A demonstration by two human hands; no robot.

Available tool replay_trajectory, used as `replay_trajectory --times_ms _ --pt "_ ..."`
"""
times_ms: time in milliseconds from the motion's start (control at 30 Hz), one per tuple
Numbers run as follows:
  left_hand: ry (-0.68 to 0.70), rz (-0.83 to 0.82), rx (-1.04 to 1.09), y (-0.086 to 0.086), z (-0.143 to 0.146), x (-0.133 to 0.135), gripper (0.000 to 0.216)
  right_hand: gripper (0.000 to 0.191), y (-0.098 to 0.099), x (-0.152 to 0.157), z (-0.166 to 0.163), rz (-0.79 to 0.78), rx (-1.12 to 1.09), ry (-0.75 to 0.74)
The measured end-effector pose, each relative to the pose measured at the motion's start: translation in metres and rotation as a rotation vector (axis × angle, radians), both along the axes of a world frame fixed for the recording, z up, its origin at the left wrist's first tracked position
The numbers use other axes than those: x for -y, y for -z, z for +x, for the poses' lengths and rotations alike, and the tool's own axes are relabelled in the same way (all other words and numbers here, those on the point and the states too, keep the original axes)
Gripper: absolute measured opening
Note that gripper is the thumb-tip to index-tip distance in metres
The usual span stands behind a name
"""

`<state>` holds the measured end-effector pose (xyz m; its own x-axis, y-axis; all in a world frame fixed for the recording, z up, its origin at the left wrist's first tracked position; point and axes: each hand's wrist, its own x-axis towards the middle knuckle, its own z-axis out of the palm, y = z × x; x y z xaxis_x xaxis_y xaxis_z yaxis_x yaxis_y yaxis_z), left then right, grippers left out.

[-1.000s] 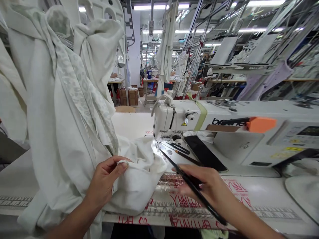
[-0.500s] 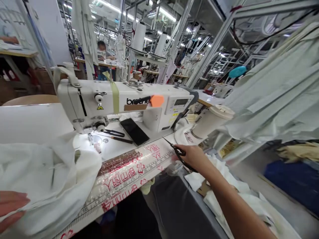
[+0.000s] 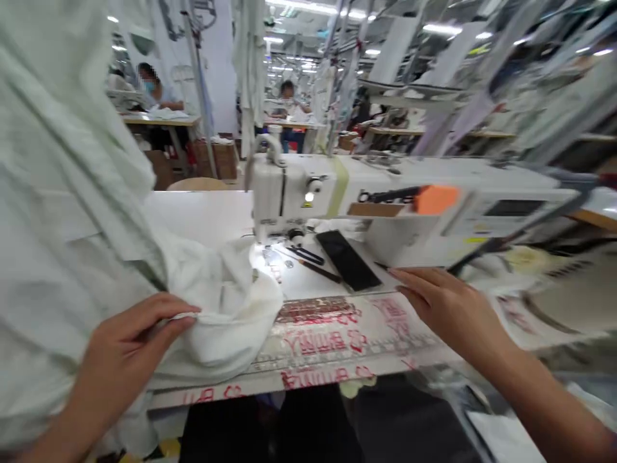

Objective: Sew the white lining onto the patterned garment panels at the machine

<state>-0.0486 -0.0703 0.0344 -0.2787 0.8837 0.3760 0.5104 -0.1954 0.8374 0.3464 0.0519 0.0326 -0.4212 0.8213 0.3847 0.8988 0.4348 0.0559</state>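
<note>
My left hand (image 3: 139, 341) pinches the edge of a white fabric piece (image 3: 216, 328) between thumb and fingertips. The fabric is bunched in folds on the table, its far part lying beside the lit needle area of a white sewing machine (image 3: 289, 199). My right hand (image 3: 443, 305) is closed over small dark scissors (image 3: 380, 265). Only their pointed tip shows past the fingertips; the handles are hidden by the hand. Just left of that tip lies a black phone (image 3: 349, 260). Dark thread snips (image 3: 308, 255) and a slim brown-handled tool (image 3: 318, 270) rest on the machine bed.
A clear ruler strip with red lettering (image 3: 332, 341) runs along the table's front edge. White garments (image 3: 58, 212) hang close on the left. A paper cup (image 3: 569, 289) lies to the right. Behind, two people (image 3: 154, 90) sit at other tables.
The view has swung left, bringing hanging garments and my whole left hand into sight. My right hand with the scissors has come nearer the phone. The left hand still pinches the fabric.
</note>
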Motion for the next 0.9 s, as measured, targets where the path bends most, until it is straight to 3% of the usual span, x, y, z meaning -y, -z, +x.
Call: replay_trajectory --times_ms 33,100,167,233,367,467,733,900 --pt "0.006 -0.006 -0.06 -0.002 0.001 0.001 0.007 0.024 -0.002 0.009 -0.029 0.066 -0.157 -0.23" --pt "0.012 -0.003 -0.111 -0.004 0.003 0.003 0.008 0.021 -0.008 0.027 -0.091 0.04 -0.392 -0.644" --pt "-0.006 0.017 -0.076 -0.005 0.004 0.006 0.009 0.032 -0.013 0.04 -0.149 -0.09 -0.544 -0.876" --pt "-0.013 0.01 -0.041 -0.005 0.005 0.008 0.01 0.042 -0.016 0.045 -0.195 -0.271 -0.671 -0.929" --pt "-0.054 0.093 0.094 -0.006 0.0 0.011 0.005 0.016 -0.017 0.037 -0.239 -0.435 -0.72 -0.937" --pt "0.003 0.195 0.086 -0.005 -0.009 0.012 0.008 0.016 -0.018 0.03 -0.245 -0.417 -0.703 -0.981" --pt "0.034 0.203 -0.092 -0.004 -0.014 0.013 0.008 0.012 -0.018 0.024 -0.247 -0.489 -0.722 -1.033" --pt "0.046 0.094 0.083 -0.012 -0.007 0.007 0.008 0.013 -0.018 0.022 -0.246 -0.513 -0.738 -1.072"
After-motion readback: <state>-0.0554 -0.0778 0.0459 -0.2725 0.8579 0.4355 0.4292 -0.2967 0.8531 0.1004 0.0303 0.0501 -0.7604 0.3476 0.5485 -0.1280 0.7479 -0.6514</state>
